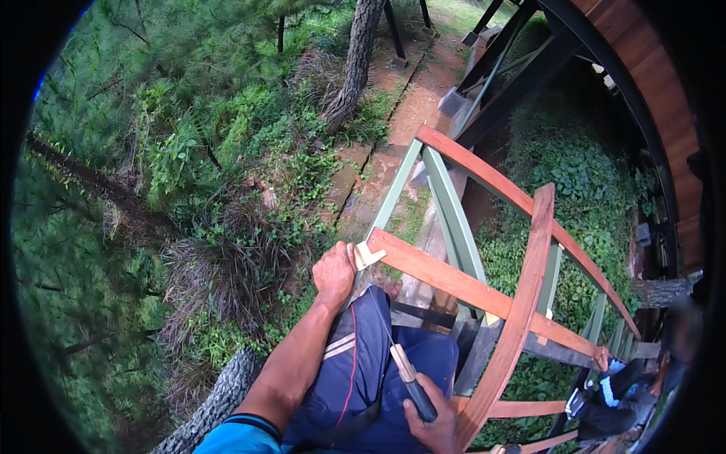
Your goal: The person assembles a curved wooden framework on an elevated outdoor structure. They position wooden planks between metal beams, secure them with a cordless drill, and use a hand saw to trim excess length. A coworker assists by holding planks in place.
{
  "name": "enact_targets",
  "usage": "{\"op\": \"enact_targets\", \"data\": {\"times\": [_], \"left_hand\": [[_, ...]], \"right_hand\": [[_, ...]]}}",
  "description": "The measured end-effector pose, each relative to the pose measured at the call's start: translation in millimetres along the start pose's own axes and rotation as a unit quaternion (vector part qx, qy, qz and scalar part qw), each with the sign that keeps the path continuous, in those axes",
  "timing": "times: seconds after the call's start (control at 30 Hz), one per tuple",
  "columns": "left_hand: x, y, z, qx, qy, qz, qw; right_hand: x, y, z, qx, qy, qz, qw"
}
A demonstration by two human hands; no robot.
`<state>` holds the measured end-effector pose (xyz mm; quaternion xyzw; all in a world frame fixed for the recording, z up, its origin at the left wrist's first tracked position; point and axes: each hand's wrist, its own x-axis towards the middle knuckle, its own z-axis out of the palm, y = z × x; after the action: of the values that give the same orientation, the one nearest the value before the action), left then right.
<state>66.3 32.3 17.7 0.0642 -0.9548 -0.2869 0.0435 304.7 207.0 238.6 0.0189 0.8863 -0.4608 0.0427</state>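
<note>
High up over the greenery, and the left hand (pixel 335 271) is clamping a pale scrap (pixel 367 256), masking tape or paper by the look of it, against the near end of the orange rail (pixel 446 278), right where it meets the green post (pixel 393 198). The fingers are closing around that corner; the thumb is pressing the scrap down.

The right hand (pixel 432 424) is gripping the dark handle of a tool (pixel 408 378), its thin metal shaft running up across the blue trousers (pixel 355 378) toward the scrap. It looks like a screwdriver or a narrow scraper; the tip is too fine to tell.

By my reading, the work is sitting at the joint: the scrap is being held in place or peeled, with the tool waiting low in the lap. The next move is calling for the tool tip to travel up to that corner while the left hand is keeping the scrap steady. Balance is mattering here too, because the ground is lying far below. Another person (pixel 612 393) is crouching farther along the railing, lower right.
</note>
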Motion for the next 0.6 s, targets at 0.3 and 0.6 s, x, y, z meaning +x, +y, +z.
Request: {"op": "enact_targets", "data": {"times": [0.3, 0.6], "left_hand": [[1.8, 7.4, -8.3, -0.018, -0.010, -0.025, 0.999], [0.6, 3.4, 0.0, -0.005, -0.004, 0.012, 1.000]], "right_hand": [[29.8, 13.1, 44.3, -0.022, 0.017, 0.018, 0.999], [47.1, -3.8, 33.0, 0.021, 0.046, 0.041, 0.998]]}}
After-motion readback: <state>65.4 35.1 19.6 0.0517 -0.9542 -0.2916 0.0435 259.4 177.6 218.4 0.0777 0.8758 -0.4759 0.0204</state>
